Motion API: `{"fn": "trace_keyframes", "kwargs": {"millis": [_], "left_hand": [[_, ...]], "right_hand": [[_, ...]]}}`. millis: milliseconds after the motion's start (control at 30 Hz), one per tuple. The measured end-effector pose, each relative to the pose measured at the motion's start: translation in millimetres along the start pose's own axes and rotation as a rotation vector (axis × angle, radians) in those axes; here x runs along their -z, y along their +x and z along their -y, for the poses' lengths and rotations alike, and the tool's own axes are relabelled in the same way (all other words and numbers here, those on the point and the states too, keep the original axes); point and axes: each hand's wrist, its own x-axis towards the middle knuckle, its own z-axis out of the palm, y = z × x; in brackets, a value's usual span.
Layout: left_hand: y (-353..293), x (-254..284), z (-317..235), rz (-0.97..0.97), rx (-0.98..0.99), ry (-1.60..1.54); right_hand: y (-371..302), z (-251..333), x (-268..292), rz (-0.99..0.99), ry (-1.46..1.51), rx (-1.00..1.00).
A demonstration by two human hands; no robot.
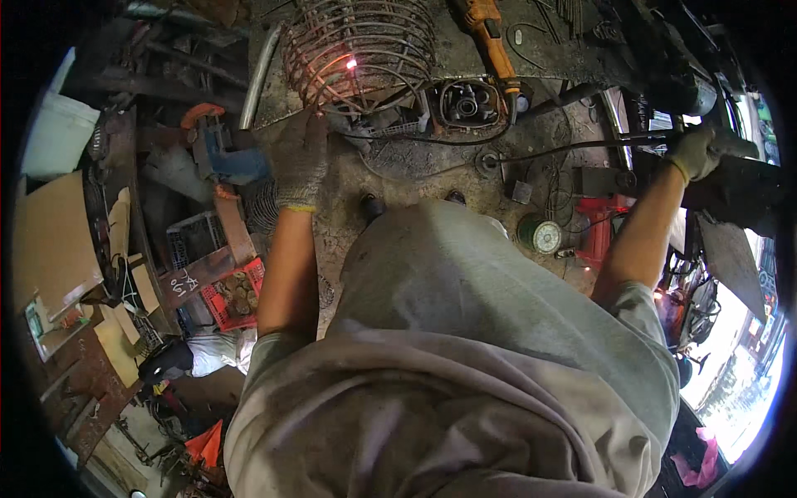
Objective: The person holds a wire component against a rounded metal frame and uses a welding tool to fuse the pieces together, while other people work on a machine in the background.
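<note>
A rusty cage of bent wire rings (365, 41) lies on the work surface at the top. A small spot on it glows pink-white, and a nearby rod is orange. My gloved left hand (300, 162) is at the cage's near left edge, fingers pressed together with their tips at its wire; their exact grip is hard to see. Far to the right, my gloved right hand (696, 154) is closed round a dark bar-like thing (735, 143), whose kind I cannot make out. A dark cable (573, 148) runs from the middle toward that hand.
An orange power tool (491, 41) lies right of the cage, above a dark metal part (469, 104). A metal tube (261, 76) leans left of it. A blue vise-like tool (228, 158), red crate (235, 297), wire spool (540, 235) and red stand (598, 228) surround me.
</note>
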Motion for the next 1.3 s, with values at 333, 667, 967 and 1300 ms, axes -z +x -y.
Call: {"fn": "trace_keyframes", "kwargs": {"millis": [333, 667, 967, 1300], "left_hand": [[-8, -18, 35, 0.019, 0.074, -0.053], [-5, -4, 17, 0.057, 0.061, -0.031], [2, 11, -9, 0.077, -0.025, -0.081], [1, 8, -5, 0.101, 0.036, -0.195]], "right_hand": [[17, -20, -24, -0.209, -0.121, 0.061], [7, -27, -15, 0.002, -0.670, 0.068], [41, 5, 3, 0.448, -1.044, -0.037], [59, -2, 13, 0.658, -0.936, -0.197]]}}
